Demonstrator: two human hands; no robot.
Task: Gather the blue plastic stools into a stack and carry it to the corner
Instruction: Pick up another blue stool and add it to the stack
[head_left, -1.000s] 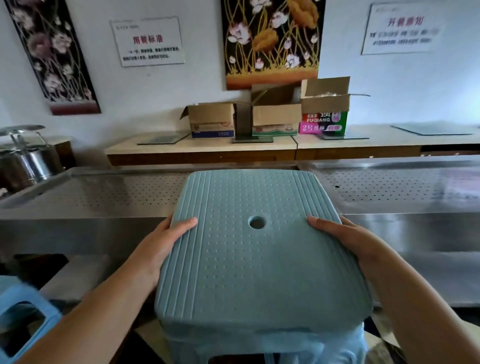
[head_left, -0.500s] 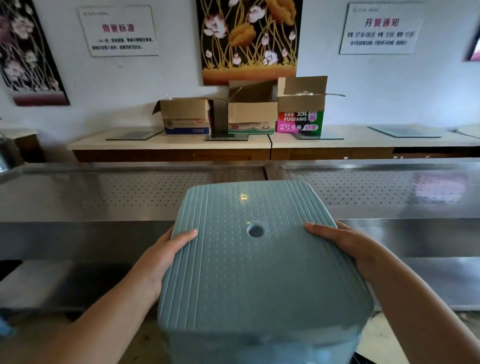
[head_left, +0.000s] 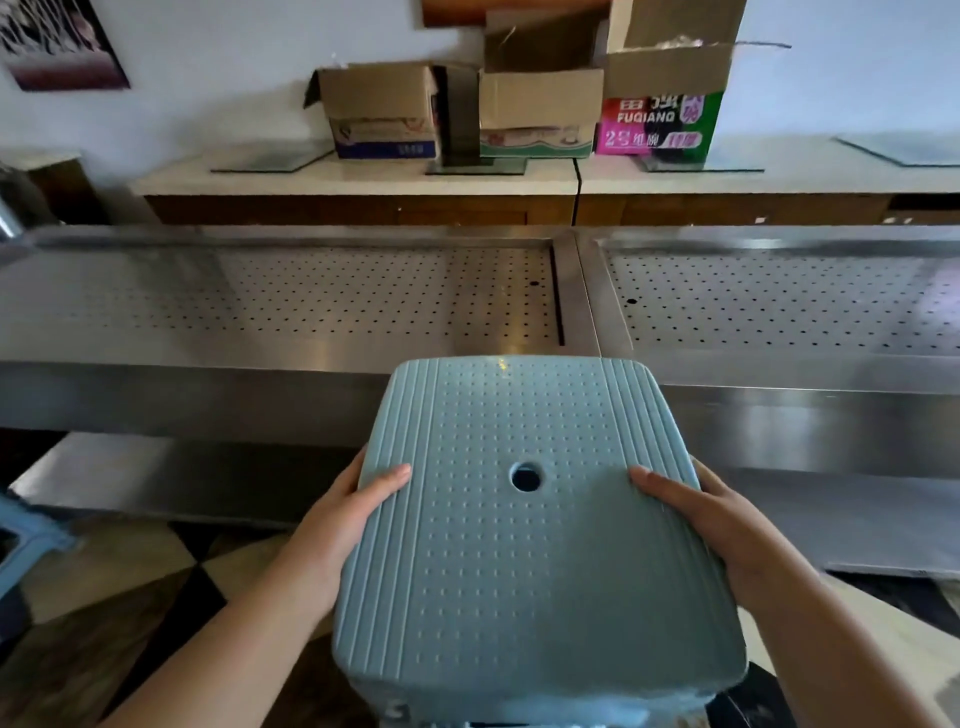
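A pale blue plastic stool (head_left: 524, 561) fills the lower middle of the view, its dotted seat with a round centre hole facing up. My left hand (head_left: 343, 525) grips its left edge with the thumb over the ribbed rim. My right hand (head_left: 711, 525) grips the right edge the same way. Under the seat only a strip of blue plastic shows at the bottom; I cannot tell whether more stools are nested below. Part of another blue stool (head_left: 21, 545) stands on the floor at the far left edge.
A long perforated stainless steel counter (head_left: 363, 306) with a lower shelf runs across in front of me. Behind it a white-topped sideboard (head_left: 363, 176) carries several open cardboard boxes (head_left: 540, 109). The floor (head_left: 130, 587) below is tiled in dark and light.
The held stool now sits lower in the view, and the view has tipped down and closer to the counter. The blue stool at the left edge has come back into view. Both hands keep their grip.
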